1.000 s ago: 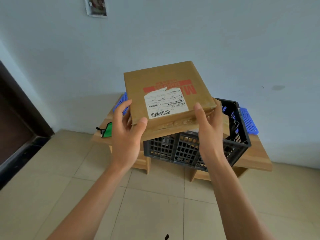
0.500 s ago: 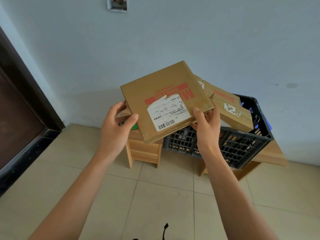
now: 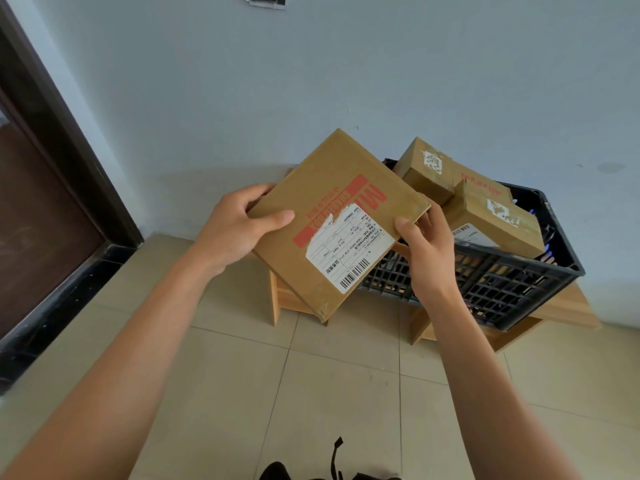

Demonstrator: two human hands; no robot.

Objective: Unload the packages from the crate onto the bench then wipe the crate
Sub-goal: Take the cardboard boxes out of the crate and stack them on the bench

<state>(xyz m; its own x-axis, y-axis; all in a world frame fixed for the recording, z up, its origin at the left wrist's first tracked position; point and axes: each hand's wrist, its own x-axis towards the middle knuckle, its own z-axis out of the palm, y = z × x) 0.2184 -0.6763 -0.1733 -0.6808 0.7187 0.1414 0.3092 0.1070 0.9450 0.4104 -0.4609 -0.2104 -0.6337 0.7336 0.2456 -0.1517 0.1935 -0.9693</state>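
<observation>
I hold a flat brown cardboard package point(image 3: 332, 209) with a red stripe and a white barcode label, tilted in the air over the left end of the wooden bench point(image 3: 568, 308). My left hand point(image 3: 239, 226) grips its left corner, thumb on top. My right hand point(image 3: 427, 244) holds its right edge. Behind it, the black lattice crate point(image 3: 502, 289) sits on the bench with two more brown packages point(image 3: 433, 171) point(image 3: 498, 220) sticking out of its top.
A pale blue wall rises right behind the bench. A dark door frame point(image 3: 69, 161) stands at the left. Beige floor tiles point(image 3: 339, 393) lie between me and the bench. A black strap point(image 3: 336, 455) hangs at the bottom edge.
The flat package has come out of the crate and swung left, tilting clockwise. Two smaller packages in the crate are now uncovered. The view has shifted left and closer.
</observation>
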